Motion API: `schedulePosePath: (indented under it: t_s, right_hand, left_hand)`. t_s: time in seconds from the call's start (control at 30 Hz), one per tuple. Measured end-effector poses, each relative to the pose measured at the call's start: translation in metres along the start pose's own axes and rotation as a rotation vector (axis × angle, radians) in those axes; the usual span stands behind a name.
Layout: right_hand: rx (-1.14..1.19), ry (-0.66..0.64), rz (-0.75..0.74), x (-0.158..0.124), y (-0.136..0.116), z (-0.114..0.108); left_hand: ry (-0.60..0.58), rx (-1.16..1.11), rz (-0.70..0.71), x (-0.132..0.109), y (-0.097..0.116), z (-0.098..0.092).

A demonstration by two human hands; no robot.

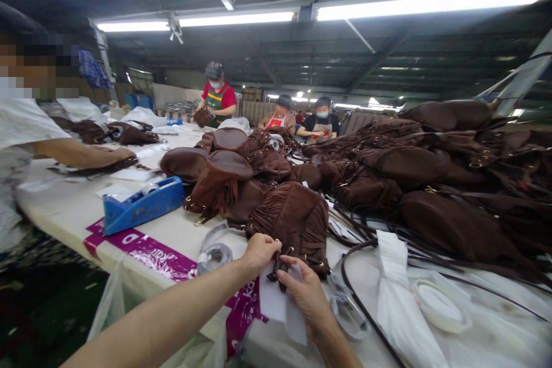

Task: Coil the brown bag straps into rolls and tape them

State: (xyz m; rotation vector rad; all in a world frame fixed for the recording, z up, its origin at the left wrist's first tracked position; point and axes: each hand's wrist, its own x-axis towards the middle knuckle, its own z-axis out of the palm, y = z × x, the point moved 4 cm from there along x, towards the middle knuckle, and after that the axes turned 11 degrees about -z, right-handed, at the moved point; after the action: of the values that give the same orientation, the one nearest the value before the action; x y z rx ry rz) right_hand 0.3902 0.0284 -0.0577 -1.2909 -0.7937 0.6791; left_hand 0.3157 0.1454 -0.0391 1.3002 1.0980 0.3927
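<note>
A brown suede bag with fringe [295,218] lies at the near edge of a white work table [73,210]. My left hand [260,251] is closed on the bag's lower edge, pinching a small dark tassel or strap end [276,267]. My right hand [304,290] is closed just below it, holding a piece of white paper [276,302] against the same dark piece. Both forearms reach in from the bottom of the view.
A large heap of brown fringed bags [414,172] covers the table's right half. A blue tape dispenser [142,204] stands to the left, tape rolls [433,305] and plastic wrap [213,253] lie near. A person's arm [81,154] reaches in at left; three more people work at the far end.
</note>
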Motion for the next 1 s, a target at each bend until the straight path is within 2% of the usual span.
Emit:
schedulePosePath:
  t_s: [0.07, 0.2, 0.27, 0.43, 0.57, 0.63, 0.77, 0.87, 1.0]
  right_hand:
    - [0.034, -0.003, 0.005, 0.000, 0.001, 0.000]
    - [0.130, -0.071, -0.014, 0.002, 0.004, 0.002]
    - [0.108, -0.064, -0.057, 0.003, 0.005, 0.000]
    - [0.011, 0.110, -0.062, 0.011, 0.013, -0.005]
    - [-0.007, 0.244, -0.041, 0.013, 0.006, 0.001]
    - [0.147, 0.208, 0.022, 0.008, -0.001, 0.006]
    - [0.494, 0.013, 0.159, -0.009, -0.011, 0.009]
    - [0.528, -0.030, 0.182, -0.017, -0.009, 0.004]
    - [0.417, 0.031, 0.159, -0.013, 0.004, 0.005]
  left_hand:
    - [-0.045, -0.004, -0.017, -0.010, -0.003, -0.006]
    - [-0.279, -0.032, -0.212, -0.028, -0.021, -0.014]
    - [-0.336, -0.060, -0.271, -0.032, -0.027, -0.014]
    - [-0.280, -0.075, -0.228, -0.028, -0.027, -0.006]
    - [-0.234, -0.080, -0.190, -0.025, -0.023, -0.009]
    - [-0.222, -0.084, -0.167, -0.023, -0.020, -0.015]
    - [-0.223, -0.071, -0.162, -0.019, -0.017, -0.024]
    - [-0.237, -0.050, -0.169, -0.015, -0.016, -0.022]
    - [-0.254, -0.037, -0.138, -0.013, -0.015, -0.014]
